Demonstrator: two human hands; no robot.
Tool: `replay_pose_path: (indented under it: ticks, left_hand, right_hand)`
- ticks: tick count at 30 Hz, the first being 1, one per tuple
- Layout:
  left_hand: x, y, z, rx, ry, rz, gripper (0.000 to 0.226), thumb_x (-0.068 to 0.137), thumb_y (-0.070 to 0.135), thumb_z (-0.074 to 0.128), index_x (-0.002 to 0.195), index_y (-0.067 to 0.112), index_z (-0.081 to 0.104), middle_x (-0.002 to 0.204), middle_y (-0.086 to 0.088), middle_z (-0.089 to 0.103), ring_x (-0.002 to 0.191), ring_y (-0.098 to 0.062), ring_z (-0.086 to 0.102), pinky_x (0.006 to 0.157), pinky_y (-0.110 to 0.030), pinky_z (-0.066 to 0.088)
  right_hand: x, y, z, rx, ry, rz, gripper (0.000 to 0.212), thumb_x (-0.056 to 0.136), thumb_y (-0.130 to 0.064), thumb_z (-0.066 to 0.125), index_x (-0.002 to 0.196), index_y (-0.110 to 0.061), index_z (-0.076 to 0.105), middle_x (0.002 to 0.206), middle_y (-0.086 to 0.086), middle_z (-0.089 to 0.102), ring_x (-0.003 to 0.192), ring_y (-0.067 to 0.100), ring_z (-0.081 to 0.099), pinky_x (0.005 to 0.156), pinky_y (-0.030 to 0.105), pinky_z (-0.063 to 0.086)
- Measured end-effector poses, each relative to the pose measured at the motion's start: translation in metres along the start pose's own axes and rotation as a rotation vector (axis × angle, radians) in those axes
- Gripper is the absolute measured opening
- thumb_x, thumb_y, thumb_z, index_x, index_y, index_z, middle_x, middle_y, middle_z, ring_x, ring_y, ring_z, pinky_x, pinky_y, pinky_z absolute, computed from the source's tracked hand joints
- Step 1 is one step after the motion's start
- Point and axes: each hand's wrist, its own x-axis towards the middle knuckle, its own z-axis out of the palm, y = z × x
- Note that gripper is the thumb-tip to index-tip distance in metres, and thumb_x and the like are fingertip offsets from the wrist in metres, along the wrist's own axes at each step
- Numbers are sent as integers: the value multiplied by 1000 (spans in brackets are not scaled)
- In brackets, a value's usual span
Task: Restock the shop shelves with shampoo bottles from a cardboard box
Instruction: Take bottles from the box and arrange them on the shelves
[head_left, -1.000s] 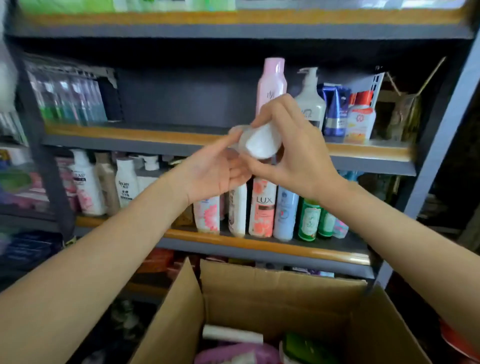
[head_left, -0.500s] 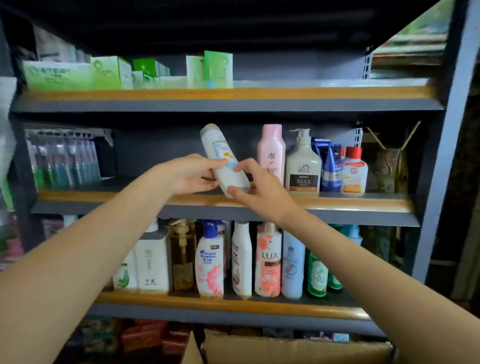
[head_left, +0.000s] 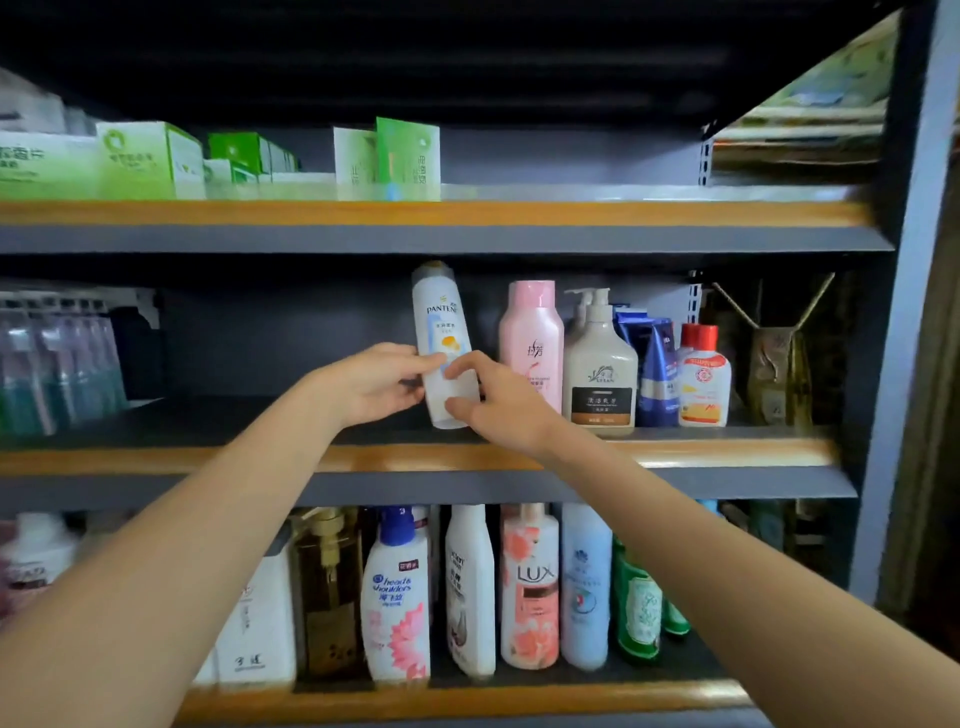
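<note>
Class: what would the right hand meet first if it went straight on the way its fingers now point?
The right hand already touches the Pantene bottle. Its fingers point up and left, so that bottle comes first; behind it probably the shelf's dark back wall, though depth is unclear.

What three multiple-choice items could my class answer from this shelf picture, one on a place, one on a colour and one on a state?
1. Where is the Pantene bottle?
A. on the middle shelf, left of the pink bottle
B. on the top shelf
C. on the bottom shelf

2. What colour is the cap of the small white bottle at the right of the middle shelf?
A. green
B. red
C. black

3. How does the Pantene bottle stand?
A. lying flat
B. upside down
C. tilted, held by both hands

Answers:
1 A: it sits on the middle shelf beside the pink bottle.
2 B: its cap is plainly red.
3 C: it leans with its top to the left, with the left hand and right hand pinching its lower part.
</note>
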Motion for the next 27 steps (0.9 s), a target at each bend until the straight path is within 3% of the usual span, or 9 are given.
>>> replay_pose_path:
  ticks: [2,4,6,9,14,17,20,23,27]
  left_hand:
    - [11,-4,-3,40,2,17,30,91,6,55,121,8,55,107,-6,65,89,-12,61,79,-21,49]
    - [21,-8,-5,82,7,31,34,90,3,55,123,11,52,113,-6,64,94,-13,60,84,-24,46]
    - [30,-12,-7,136,1,29,41,88,2,57,127,14,48,116,-4,63,101,-15,60,86,-24,47]
    - [41,-18,-11,231,-17,14,54,86,0,60,134,18,42,125,-3,60,112,-18,57,93,-30,46]
    - [52,-23,-4,276,-14,20,53,90,-2,53,134,20,36,131,1,53,106,-17,56,70,-28,50]
    - [57,-21,0,331,-2,17,51,92,-3,49,135,20,34,131,1,52,104,-15,53,66,-25,48]
    - [64,-20,-5,362,-15,2,41,92,2,52,126,21,40,130,-2,54,104,-20,57,78,-33,52]
    - [66,-20,-13,321,-42,-32,34,94,6,49,122,23,42,129,-4,55,112,-26,57,88,-39,51]
    - [67,-21,-17,314,-53,-37,38,96,7,45,125,30,39,129,-6,53,106,-24,57,75,-31,52]
  right_hand:
    - [8,1,0,-40,-14,25,36,93,-16,51,129,-14,46,131,12,47,90,20,51,56,6,39]
    - [14,3,1,-82,-32,51,40,94,-17,48,133,-13,44,137,11,43,108,23,51,77,14,37]
    - [19,4,3,-79,-46,83,39,95,-17,46,134,-9,45,139,12,44,121,25,48,85,21,36]
    - [27,7,12,-91,-68,117,37,94,-13,45,129,-2,50,131,17,52,114,27,53,83,23,39]
    - [45,14,24,-131,-60,173,35,92,-11,47,122,4,52,125,21,52,95,23,52,57,16,36]
    - [51,16,26,-128,-44,214,39,91,-13,48,127,3,49,131,18,45,109,30,52,78,23,41]
    - [52,16,24,-127,44,208,39,90,-11,50,127,2,50,132,19,38,117,31,46,94,26,39]
    - [51,12,21,-38,116,182,37,91,-8,47,128,-7,44,132,16,35,116,31,47,101,29,38]
    - [50,0,28,-28,86,167,50,91,-4,43,139,-13,30,135,19,26,106,37,54,95,30,41]
